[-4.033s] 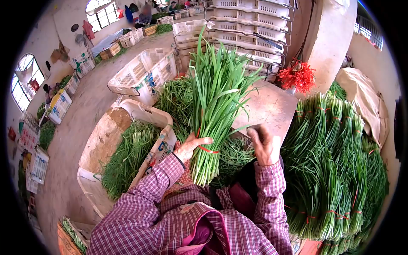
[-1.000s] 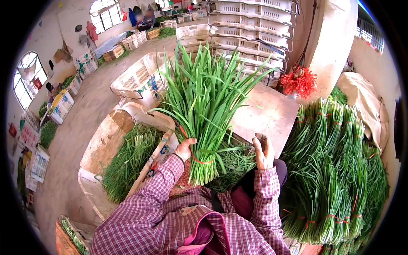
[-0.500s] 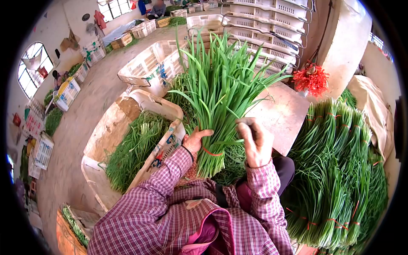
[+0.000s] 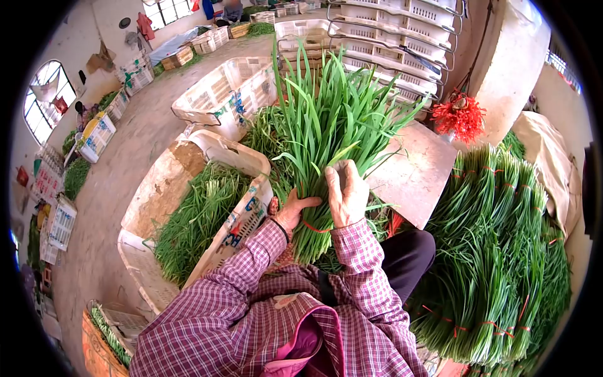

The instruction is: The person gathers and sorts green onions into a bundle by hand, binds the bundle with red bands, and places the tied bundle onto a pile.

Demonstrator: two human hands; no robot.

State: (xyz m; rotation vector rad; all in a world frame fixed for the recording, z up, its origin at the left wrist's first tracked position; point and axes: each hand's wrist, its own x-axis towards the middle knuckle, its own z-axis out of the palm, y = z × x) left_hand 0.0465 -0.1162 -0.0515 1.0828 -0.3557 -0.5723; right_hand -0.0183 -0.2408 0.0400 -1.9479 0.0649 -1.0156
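A: Floor? Walls?
B: Bare grey-brown concrete floor [image 4: 135, 141], pale plastered wall [image 4: 94, 38] at left with an arched window [image 4: 39, 100] letting daylight in, second window [image 4: 168, 9] at top. Thick cream concrete pillar [image 4: 512, 60] at right.

A: Furniture, storage?
B: Tall stack of white slotted plastic crates [image 4: 392, 38] by the pillar, one empty white crate [image 4: 226, 94] on the floor, a worn crate lined with brown cardboard [image 4: 160, 195] nearer. Flat beige board [image 4: 414, 173] in the middle.

A: Anything else?
B: Red tassel of bands [image 4: 461, 116] hanging on the pillar, tan cloth heap [image 4: 546, 154] far right.
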